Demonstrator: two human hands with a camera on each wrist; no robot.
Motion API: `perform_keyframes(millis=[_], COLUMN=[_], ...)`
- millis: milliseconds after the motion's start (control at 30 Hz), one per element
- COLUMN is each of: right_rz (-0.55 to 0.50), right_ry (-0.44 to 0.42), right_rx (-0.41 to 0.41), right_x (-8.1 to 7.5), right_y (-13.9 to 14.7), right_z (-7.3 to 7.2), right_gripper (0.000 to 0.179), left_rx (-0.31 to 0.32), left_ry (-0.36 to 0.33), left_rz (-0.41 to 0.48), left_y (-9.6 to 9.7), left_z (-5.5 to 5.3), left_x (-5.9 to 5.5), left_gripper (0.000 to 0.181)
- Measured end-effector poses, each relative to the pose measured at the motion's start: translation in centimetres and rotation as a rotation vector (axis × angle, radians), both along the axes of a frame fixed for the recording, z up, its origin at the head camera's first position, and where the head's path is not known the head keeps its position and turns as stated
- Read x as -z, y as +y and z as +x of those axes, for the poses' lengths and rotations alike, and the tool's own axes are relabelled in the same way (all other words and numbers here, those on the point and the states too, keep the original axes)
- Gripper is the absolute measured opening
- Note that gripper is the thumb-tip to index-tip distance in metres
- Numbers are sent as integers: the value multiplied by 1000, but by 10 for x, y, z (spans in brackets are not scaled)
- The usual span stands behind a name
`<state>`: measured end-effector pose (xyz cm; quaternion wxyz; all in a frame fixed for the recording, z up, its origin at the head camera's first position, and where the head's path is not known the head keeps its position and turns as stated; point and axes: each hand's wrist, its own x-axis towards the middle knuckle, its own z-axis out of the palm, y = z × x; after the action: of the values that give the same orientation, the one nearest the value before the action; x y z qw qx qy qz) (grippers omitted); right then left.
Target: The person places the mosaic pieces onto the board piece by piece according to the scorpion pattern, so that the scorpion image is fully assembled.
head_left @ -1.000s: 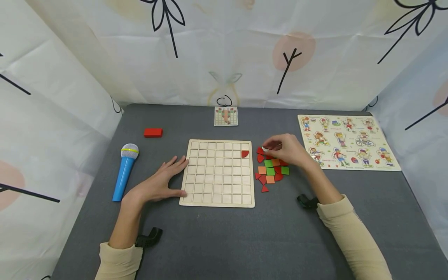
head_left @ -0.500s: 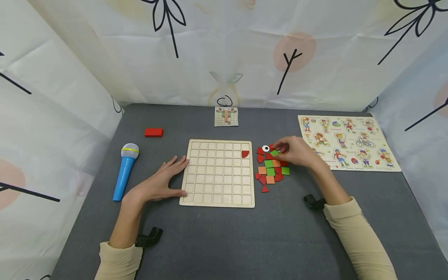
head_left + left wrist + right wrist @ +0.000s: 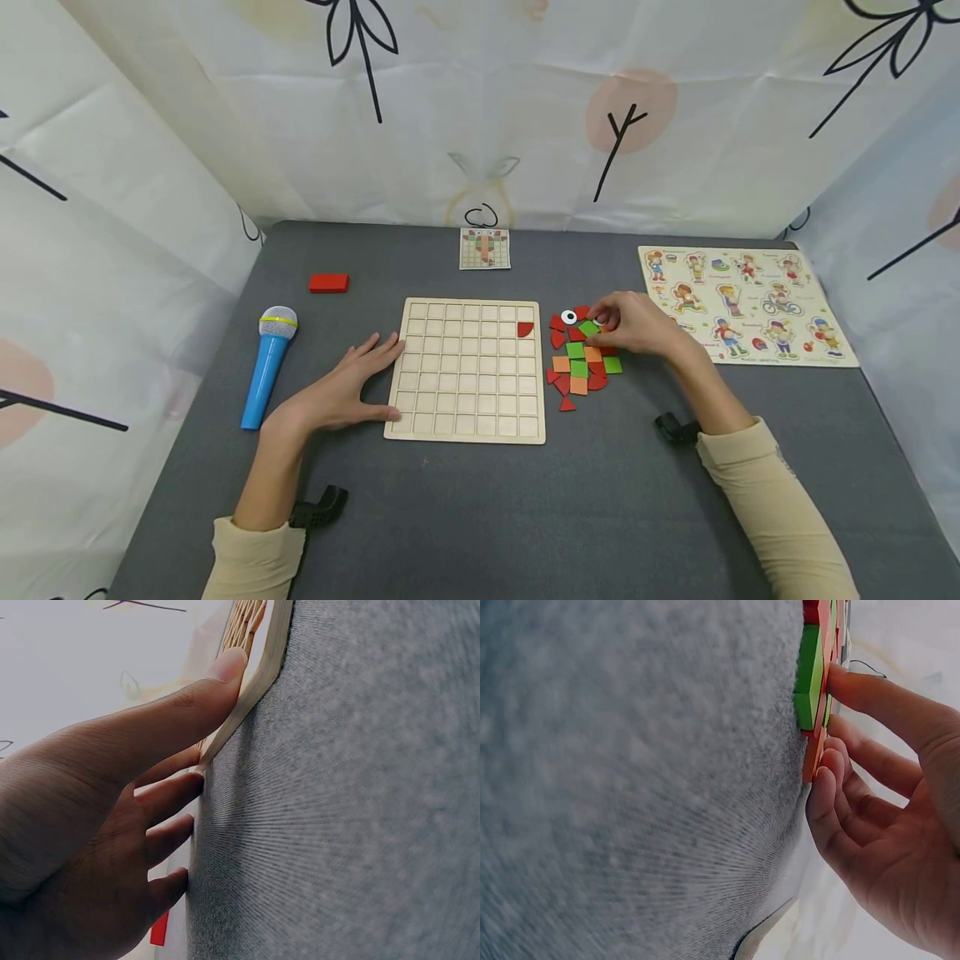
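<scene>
My left hand (image 3: 348, 387) lies with spread fingers along the left edge of a pale wooden grid board (image 3: 465, 427). In the left wrist view its thumb (image 3: 229, 666) rests on the board's rim. A red quarter-round tile (image 3: 525, 330) sits in a cell at the board's upper right. Right of the board, my right hand (image 3: 630, 321) pinches a green square tile (image 3: 588, 328) between thumb and index finger, within a pile of tiles. A white tile with a black dot (image 3: 569, 317) lies just left of it. Part of another white piece shows under the fingers.
Red, orange (image 3: 579, 386) and green tiles crowd beside the board. A small pattern card (image 3: 484, 250) stands behind it. On the left are a blue toy microphone (image 3: 268, 371) and a red block (image 3: 329, 284); at right lies a picture puzzle board (image 3: 750, 308).
My right hand has let go of the white dotted tile and shifted slightly right to the green tile, staying there over the last half second. My left hand has stayed in place.
</scene>
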<state>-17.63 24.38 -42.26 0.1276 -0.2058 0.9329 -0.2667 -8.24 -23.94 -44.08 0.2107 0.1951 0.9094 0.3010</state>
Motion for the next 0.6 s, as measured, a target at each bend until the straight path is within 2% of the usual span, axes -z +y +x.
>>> perform_keyframes(millis=[300,600], right_rz=[2,-139], right_ry=[9,60], right_rx=[-29,-61], right_x=[-2,-4], right_y=[0,-11], right_z=[1,9], right_gripper=[28,29], left_rx=[6,6], left_ry=[4,8], left_rz=[12,18], left_y=[-1,0], left_z=[1,1], left_x=[-3,-2], left_gripper=[109,110])
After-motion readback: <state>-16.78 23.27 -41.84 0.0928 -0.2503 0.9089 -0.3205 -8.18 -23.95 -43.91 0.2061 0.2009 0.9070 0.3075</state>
